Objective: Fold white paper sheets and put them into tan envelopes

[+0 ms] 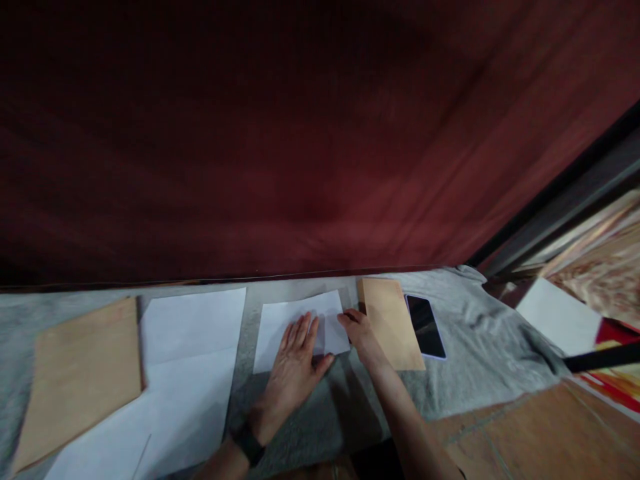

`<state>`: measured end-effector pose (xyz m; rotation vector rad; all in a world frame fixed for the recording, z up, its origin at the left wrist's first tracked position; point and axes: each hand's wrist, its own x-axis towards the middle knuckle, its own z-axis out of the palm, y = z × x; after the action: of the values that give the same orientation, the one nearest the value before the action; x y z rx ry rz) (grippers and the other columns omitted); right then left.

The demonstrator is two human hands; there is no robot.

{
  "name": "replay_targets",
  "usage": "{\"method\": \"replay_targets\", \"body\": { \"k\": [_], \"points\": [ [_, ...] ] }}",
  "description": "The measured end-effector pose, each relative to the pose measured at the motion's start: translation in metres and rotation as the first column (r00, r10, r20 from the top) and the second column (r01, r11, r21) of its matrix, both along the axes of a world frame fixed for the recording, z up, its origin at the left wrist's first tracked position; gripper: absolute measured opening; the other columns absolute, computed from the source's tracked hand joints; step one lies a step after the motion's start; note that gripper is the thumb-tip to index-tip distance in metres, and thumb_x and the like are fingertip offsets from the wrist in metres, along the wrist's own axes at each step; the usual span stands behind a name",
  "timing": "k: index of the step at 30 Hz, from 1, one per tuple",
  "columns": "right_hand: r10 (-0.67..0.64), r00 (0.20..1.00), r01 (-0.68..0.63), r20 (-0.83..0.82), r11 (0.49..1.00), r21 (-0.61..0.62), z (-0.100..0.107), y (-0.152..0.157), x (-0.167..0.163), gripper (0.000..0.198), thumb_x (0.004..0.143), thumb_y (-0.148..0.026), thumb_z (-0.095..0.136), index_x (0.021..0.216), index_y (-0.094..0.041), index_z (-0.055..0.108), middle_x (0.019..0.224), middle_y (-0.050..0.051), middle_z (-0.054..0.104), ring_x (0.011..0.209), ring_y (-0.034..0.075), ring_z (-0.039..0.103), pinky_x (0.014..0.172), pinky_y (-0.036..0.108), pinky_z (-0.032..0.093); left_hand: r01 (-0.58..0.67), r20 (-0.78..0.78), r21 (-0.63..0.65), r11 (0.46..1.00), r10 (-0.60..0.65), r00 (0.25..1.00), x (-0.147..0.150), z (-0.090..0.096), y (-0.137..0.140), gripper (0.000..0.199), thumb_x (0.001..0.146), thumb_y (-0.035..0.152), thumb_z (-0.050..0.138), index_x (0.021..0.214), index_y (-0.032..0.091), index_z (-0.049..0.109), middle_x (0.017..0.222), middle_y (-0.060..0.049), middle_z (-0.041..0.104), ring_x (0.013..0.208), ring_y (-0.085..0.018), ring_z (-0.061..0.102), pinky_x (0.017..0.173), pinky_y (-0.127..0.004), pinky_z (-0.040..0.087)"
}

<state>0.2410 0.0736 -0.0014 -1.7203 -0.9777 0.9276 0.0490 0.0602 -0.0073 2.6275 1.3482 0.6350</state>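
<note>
Near the grey cloth's far edge, white paper is lying under the flat, outstretched left hand; the half-curled right hand is touching the paper's right edge, grip unclear. Steady palm pressure is likely keeping edges aligned.

This looks like a room in a home with a makeshift desk-work spot, though the kind of building cannot be told for certain. Orange-brown square floor tiles, a rumpled soft grey cloth as the working surface and a broad dark-red fabric-like backdrop behind it suggest a domestic setting. The paperwork feel comes from a folded white paper sheet, a flat tan paper envelope and a black-screened, lilac-edged phone.
</note>
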Motion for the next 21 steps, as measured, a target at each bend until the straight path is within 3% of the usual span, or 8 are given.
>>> {"method": "replay_targets", "body": {
  "k": [4,6,8,11,13,15,18,21],
  "points": [
    [-0.036,0.926,0.064,-0.375,0.996,0.062,0.015,-0.002,-0.005,0.037,0.071,-0.054,0.072,0.088,-0.021,0.066,0.077,0.001,0.070,0.064,0.016,0.062,0.057,0.026,0.046,-0.022,0.052,-0.029,0.999,0.023,0.998,0.000,0.013,-0.004,0.066,0.090,0.018,0.048,0.155,0.016,0.037,0.161,-0.016,0.041,0.147,-0.028,0.042,0.118,-0.048,0.039],
    [0.032,0.829,0.024,-0.558,0.995,0.092,0.026,-0.003,-0.004,0.044,0.073,-0.059,0.073,0.094,-0.021,0.067,0.082,0.003,0.072,0.066,0.017,0.064,0.060,0.027,0.050,-0.050,0.199,-0.129,0.990,0.075,0.977,-0.002,0.025,0.003,0.059,0.091,0.016,0.042,0.150,0.018,0.046,0.154,-0.013,0.051,0.140,-0.026,0.051,0.115,-0.046,0.043],
    [0.114,0.769,-0.043,-0.629,0.991,0.127,0.034,-0.005,-0.003,0.049,0.080,-0.064,0.066,0.102,-0.020,0.067,0.092,0.007,0.074,0.071,0.019,0.068,0.065,0.030,0.054,-0.074,0.424,-0.305,0.950,0.205,0.882,-0.006,0.041,0.012,0.048,0.096,0.025,0.040,0.140,0.018,0.058,0.141,-0.012,0.064,0.128,-0.026,0.062,0.112,-0.045,0.047],
    [0.123,0.778,-0.028,-0.616,0.987,0.161,0.037,-0.009,-0.003,0.047,0.083,-0.058,0.065,0.109,-0.020,0.065,0.110,0.011,0.073,0.086,0.020,0.071,0.076,0.033,0.057,-0.018,0.722,-0.557,0.830,0.495,0.482,-0.013,0.066,0.025,0.047,0.097,0.047,0.050,0.125,0.013,0.067,0.121,-0.013,0.074,0.118,-0.028,0.068,0.109,-0.046,0.049],
    [0.093,0.806,-0.003,-0.585,0.988,0.152,0.035,-0.012,-0.008,0.045,0.082,-0.052,0.069,0.112,-0.020,0.063,0.116,0.011,0.072,0.094,0.022,0.071,0.083,0.035,0.057,0.129,0.772,-0.633,0.764,0.607,0.189,-0.018,0.079,0.030,0.051,0.093,0.049,0.058,0.128,0.013,0.065,0.120,-0.013,0.075,0.116,-0.029,0.069,0.107,-0.046,0.051],
    [0.098,0.811,-0.029,-0.577,0.991,0.128,0.034,-0.015,-0.014,0.047,0.082,-0.050,0.069,0.116,-0.019,0.062,0.121,0.012,0.071,0.100,0.023,0.071,0.087,0.036,0.057,0.296,0.754,-0.638,0.711,0.655,0.053,-0.022,0.087,0.031,0.052,0.091,0.045,0.063,0.133,0.014,0.061,0.121,-0.013,0.074,0.115,-0.029,0.070,0.103,-0.046,0.054],
    [0.169,0.793,-0.102,-0.585,0.984,0.145,0.037,-0.017,-0.024,0.052,0.079,-0.050,0.072,0.121,-0.019,0.063,0.122,0.011,0.072,0.105,0.024,0.070,0.088,0.036,0.057,0.447,0.729,-0.628,0.637,0.682,0.052,-0.025,0.091,0.028,0.053,0.090,0.043,0.066,0.133,0.013,0.061,0.120,-0.015,0.074,0.113,-0.031,0.070,0.099,-0.048,0.058],
    [0.213,0.758,-0.134,-0.617,0.976,0.173,0.043,-0.018,-0.028,0.053,0.071,-0.045,0.081,0.115,-0.018,0.069,0.110,0.008,0.076,0.097,0.024,0.071,0.083,0.034,0.057,0.487,0.725,-0.621,0.614,0.686,0.060,-0.026,0.091,0.025,0.053,0.088,0.042,0.068,0.131,0.012,0.063,0.119,-0.016,0.075,0.111,-0.031,0.071,0.098,-0.047,0.058]
  ]
}}
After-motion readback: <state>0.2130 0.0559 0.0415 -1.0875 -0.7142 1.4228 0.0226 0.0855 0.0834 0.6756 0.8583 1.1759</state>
